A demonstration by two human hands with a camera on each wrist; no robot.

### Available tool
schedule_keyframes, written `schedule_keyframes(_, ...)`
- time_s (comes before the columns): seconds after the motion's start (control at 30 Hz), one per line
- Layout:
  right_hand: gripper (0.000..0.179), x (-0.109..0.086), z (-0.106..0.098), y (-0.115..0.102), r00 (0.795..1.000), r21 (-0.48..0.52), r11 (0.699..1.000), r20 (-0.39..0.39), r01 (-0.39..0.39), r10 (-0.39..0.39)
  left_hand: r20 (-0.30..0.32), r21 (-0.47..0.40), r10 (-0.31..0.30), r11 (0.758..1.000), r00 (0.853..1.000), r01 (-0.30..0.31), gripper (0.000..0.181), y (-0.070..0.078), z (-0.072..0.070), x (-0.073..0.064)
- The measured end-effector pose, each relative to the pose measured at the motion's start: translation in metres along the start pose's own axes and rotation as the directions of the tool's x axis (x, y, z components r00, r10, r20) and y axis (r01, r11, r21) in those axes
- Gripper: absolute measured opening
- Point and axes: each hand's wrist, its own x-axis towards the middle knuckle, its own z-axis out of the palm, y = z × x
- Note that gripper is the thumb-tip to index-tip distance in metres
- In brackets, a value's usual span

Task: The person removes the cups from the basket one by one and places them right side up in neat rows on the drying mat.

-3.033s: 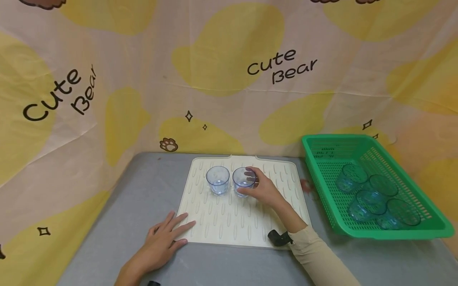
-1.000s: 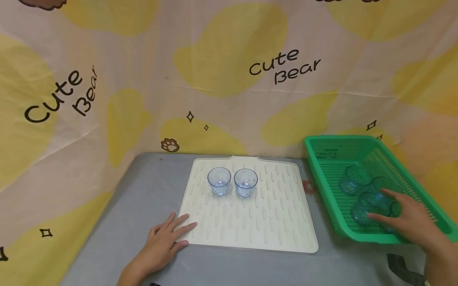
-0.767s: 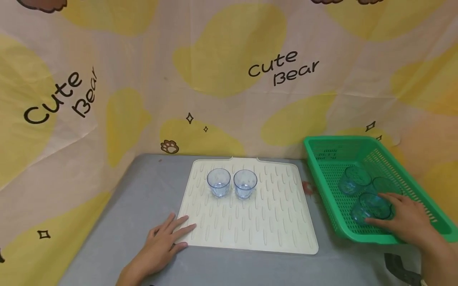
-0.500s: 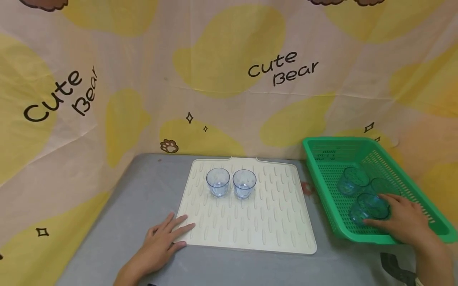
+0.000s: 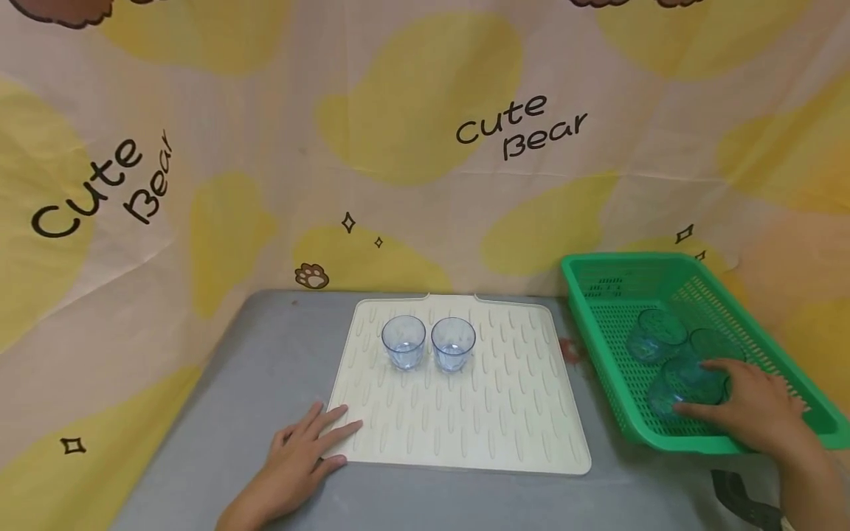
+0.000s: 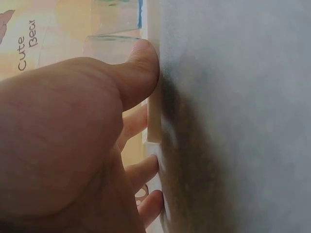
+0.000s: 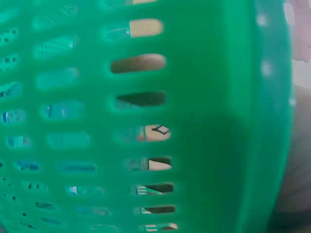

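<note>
In the head view, my right hand [image 5: 757, 409] reaches into the green basket [image 5: 614, 405], thumb and forefinger curled round a blue-tinted drinking glass [image 5: 684, 383] near its front. Another glass at the front right is mostly hidden by that hand. Two more glasses, one at the back left [image 5: 656, 335] and one at the back right [image 5: 717, 343], stand in the basket. My left hand [image 5: 295, 461] rests with spread fingers on the near left corner of a cream ridged mat [image 5: 465, 428]. Two glasses, a left one [image 5: 403, 343] and a right one [image 5: 454, 344], stand side by side on the mat.
A grey table [image 5: 265, 369] carries the mat and the basket. Behind it hangs a yellow-patterned cloth [image 5: 412, 147]. In the right wrist view, the slotted basket wall [image 7: 209, 121] fills most of the picture and blocks the hand's fingers.
The right hand has let go of the right glass on the mat and moved right into the basket, where its fingers have come in round a front glass. The left hand has stayed put.
</note>
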Motion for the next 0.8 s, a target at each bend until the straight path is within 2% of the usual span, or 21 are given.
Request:
schedule_keyframes(0.17, 0.099, 0.0, -0.004, 0.001, 1.0, 0.057, 0.998, 0.016, 0.022, -0.023, 0.012, 0.006, -0.01, 1.0, 1.0, 0.009, 0.053, 0.0, -0.001, 0.001)
schedule_keyframes(0.27, 0.099, -0.005, -0.006, -0.002, 0.999, 0.154, 0.988, 0.044, 0.007, -0.013, 0.012, 0.012, -0.011, 1.0, 1.0, 0.011, 0.053, -0.001, -0.001, 0.002)
schedule_keyframes(0.33, 0.1, -0.008, -0.008, -0.005, 0.998, 0.255, 0.967, 0.061, -0.001, -0.015, 0.009, 0.012, -0.009, 1.0, 1.0, 0.008, 0.053, -0.001, -0.001, 0.003)
schedule_keyframes(0.47, 0.101, -0.012, -0.009, -0.009, 0.998, 0.438, 0.899, 0.056, 0.005, -0.033, -0.007, 0.008, -0.002, 1.0, 1.0, 0.003, 0.053, 0.0, -0.001, 0.003)
schedule_keyframes(0.67, 0.083, -0.014, -0.004, -0.007, 0.998, 0.495, 0.867, -0.004, 0.052, -0.057, 0.002, 0.003, 0.0, 1.0, 1.0, 0.0, 0.053, 0.001, -0.001, 0.002)
schedule_keyframes(0.8, 0.083, -0.013, -0.001, -0.007, 0.993, 0.526, 0.843, -0.036, 0.114, -0.112, 0.006, 0.002, -0.002, 1.0, 1.0, 0.002, 0.053, -0.001, 0.0, 0.001)
